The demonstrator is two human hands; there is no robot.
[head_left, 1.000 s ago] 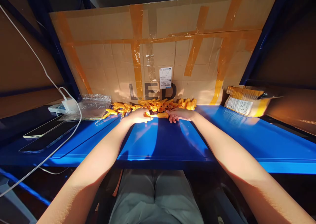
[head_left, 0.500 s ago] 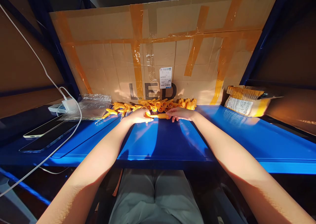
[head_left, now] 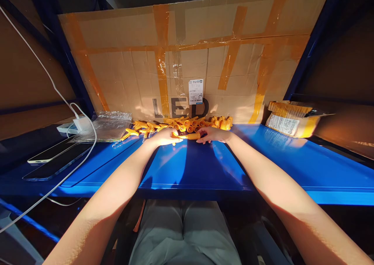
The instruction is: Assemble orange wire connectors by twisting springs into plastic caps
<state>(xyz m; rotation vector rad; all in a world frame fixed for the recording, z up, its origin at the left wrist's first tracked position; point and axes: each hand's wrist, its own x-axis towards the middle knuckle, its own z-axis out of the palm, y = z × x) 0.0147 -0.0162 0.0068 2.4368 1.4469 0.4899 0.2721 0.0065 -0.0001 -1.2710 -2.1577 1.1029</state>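
Observation:
Close to the pile, both hands hold orange plastic parts in line with each other. My left hand (head_left: 167,136) is closed, pinching an orange handled piece that points right, its handle partly hidden by the fingers. My right hand (head_left: 210,135) is closed around the right end of an orange ribbed tube (head_left: 193,136). The left piece meets or enters the tube; how deep I cannot tell. Behind the hands lie several hollow orange tubes (head_left: 190,129), open ends facing me. At left are several orange handled pieces with spiral shafts (head_left: 132,132), some with clear twisted tips.
Two phones (head_left: 55,165), a white charger (head_left: 82,122) with its cable, and a clear plastic bag (head_left: 109,125) lie at the left. An opened taped package (head_left: 290,121) sits at the right. A cardboard sheet (head_left: 131,74) stands behind the blue shelf (head_left: 292,159).
My right hand's fingers have shifted and curled further around the tube's right end. My left hand stays nearly where it was, and the pile looks the same.

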